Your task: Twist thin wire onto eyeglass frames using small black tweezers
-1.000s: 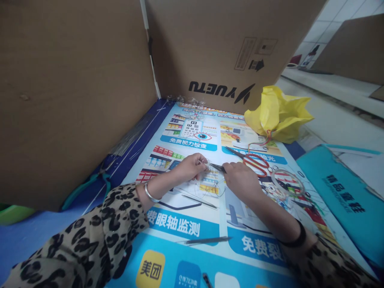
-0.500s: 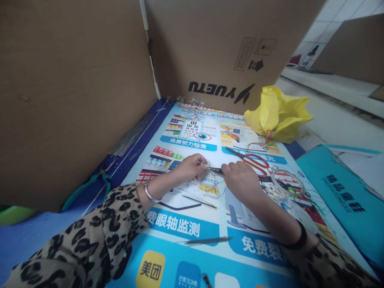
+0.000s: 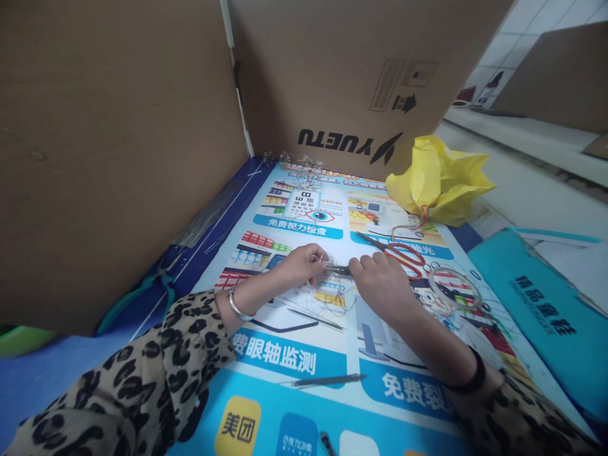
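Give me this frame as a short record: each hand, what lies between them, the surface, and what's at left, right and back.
Left hand: pinching thin wire
Right hand: gripping a dark-tipped tool, handle hidden by the hand
Between hands: tool tip close to the left fingertips; contact unclear
Surface: printed poster, with a bundle of thin rods nearer the wearer
Left: teal-handled pliers
Right: red-handled scissors, yellow paper, teal box
Back: cardboard panel

Dim, slightly hazy light, left cardboard panel point(image 3: 123, 164) in shadow
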`<act>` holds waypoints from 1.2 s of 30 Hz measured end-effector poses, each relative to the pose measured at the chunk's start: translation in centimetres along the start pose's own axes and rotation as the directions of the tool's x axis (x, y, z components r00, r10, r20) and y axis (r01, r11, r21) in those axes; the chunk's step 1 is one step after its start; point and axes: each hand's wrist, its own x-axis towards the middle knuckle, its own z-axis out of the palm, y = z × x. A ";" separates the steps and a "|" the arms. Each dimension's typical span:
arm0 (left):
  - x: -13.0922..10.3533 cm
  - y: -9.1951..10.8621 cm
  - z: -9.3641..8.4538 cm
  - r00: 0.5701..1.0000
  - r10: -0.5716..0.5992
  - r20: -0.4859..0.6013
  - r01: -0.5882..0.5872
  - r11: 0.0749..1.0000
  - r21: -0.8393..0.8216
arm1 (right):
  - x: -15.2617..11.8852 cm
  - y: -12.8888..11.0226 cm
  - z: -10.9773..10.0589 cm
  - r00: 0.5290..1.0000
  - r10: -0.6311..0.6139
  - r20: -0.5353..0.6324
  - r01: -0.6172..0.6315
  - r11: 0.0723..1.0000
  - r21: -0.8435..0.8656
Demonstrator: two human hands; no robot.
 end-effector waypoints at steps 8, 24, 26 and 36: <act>-0.2 0.0 -0.1 1.000 -0.009 0.019 0.009 1.000 -0.007 | 0.1 0.3 0.2 0.999 -0.025 0.026 0.025 1.000 0.019; 0.0 -0.5 -0.3 0.998 0.035 0.056 -0.031 0.997 -0.067 | 0.3 0.0 0.5 0.969 0.123 0.215 -0.158 0.976 0.153; 0.0 -0.4 -0.4 0.997 0.031 0.070 -0.024 0.995 -0.098 | 0.4 0.0 0.3 0.967 0.127 0.221 -0.164 0.974 0.155; 0.2 -0.2 -0.7 0.990 -0.026 0.139 0.045 0.991 -0.130 | 0.3 -0.3 0.1 0.971 0.142 0.190 -0.174 0.971 0.162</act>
